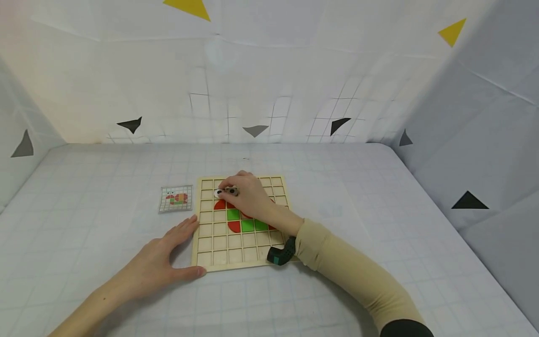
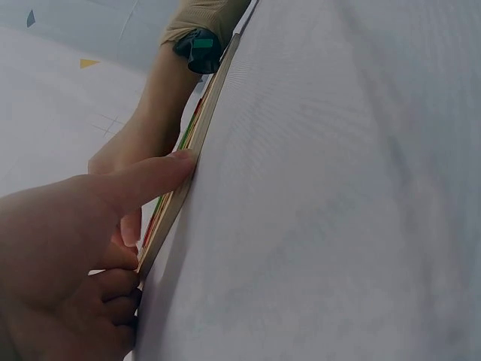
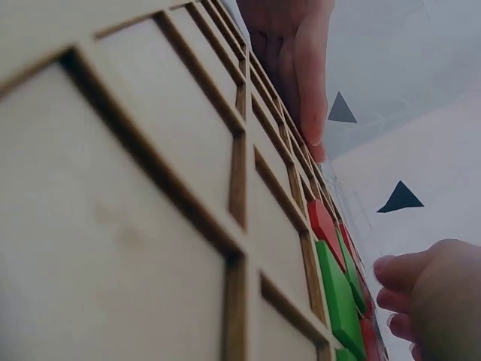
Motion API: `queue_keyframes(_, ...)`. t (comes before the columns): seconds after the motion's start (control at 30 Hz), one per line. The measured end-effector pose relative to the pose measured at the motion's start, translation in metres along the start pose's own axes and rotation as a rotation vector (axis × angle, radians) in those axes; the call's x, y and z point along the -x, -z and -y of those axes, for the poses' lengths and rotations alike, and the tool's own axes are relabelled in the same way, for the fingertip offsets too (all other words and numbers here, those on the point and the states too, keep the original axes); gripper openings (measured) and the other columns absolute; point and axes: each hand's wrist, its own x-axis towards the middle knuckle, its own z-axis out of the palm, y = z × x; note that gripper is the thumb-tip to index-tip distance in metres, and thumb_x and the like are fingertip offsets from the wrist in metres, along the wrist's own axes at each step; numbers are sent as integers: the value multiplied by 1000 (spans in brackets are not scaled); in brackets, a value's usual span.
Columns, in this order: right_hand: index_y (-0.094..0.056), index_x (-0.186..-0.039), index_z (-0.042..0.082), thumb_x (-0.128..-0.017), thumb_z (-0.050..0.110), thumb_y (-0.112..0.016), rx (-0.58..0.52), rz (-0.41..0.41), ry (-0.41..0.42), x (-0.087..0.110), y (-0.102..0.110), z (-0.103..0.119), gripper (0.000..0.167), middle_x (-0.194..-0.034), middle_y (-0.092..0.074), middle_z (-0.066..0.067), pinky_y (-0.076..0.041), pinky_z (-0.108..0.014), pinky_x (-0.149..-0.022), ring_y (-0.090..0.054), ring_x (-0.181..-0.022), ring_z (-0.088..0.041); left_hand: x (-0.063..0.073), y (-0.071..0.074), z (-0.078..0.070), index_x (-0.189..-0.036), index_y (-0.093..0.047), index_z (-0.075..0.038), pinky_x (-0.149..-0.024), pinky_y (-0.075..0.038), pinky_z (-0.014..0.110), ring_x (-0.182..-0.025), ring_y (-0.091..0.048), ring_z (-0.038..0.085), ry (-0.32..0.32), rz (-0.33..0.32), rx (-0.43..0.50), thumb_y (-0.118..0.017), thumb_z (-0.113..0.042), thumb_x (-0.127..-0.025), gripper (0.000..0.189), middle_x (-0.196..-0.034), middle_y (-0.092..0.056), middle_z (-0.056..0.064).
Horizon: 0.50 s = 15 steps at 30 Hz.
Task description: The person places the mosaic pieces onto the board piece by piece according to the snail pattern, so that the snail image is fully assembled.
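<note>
A square wooden grid board point(image 1: 220, 243) lies flat on the table, with red pieces point(image 1: 234, 227) and green pieces point(image 1: 247, 225) set in its cells. Over its upper left part, my right hand point(image 1: 254, 199) pinches a white piece with a black dot, like an eye point(image 1: 217, 193), between thumb and forefinger. A second dark-dotted piece point(image 1: 232, 191) shows behind those fingers, partly hidden. My left hand point(image 1: 156, 262) rests at the board's left side, fingertips touching the left edge and thumb at the near left corner. The right hand and forearm cover the board's right part.
Left of the board lies a small card point(image 1: 176, 199) printed with a gridded picture in red, green and orange. White cloth printed with a faint grid covers the table point(image 1: 358, 196). White walls with black and yellow triangles stand behind and at both sides.
</note>
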Motion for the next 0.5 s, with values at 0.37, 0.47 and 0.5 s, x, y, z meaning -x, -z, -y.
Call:
queue_keyframes(0.37, -76, -109, 9, -93, 23, -72, -111, -78, -170, 48, 49, -9, 22, -102, -75, -1, -54, -40, -84, -63, -97, -21, -2, -1, -2, -158, -32, -23, -111, -30, 68, -150, -28, 35, 24, 6, -18, -75, -68, -74, 105, -164, -29, -4)
queue_keyframes(0.47, -75, -111, 9, -94, 24, -72, -109, -104, -215, 68, 62, -21, 23, -100, -74, 0, -53, -41, -82, -62, -96, -21, -1, 0, -2, -158, -32, -22, -110, -31, 69, -149, -29, 36, 17, -2, -28, -74, -70, -74, 106, -164, -29, -3)
queue_keyframes(0.5, -75, -112, 10, -93, 24, -72, -104, -113, -239, 75, 66, -25, 23, -100, -73, 1, -52, -41, -82, -61, -96, -21, -1, 0, -3, -158, -32, -22, -110, -31, 69, -149, -29, 36, 16, -3, -28, -74, -70, -74, 106, -164, -30, -3)
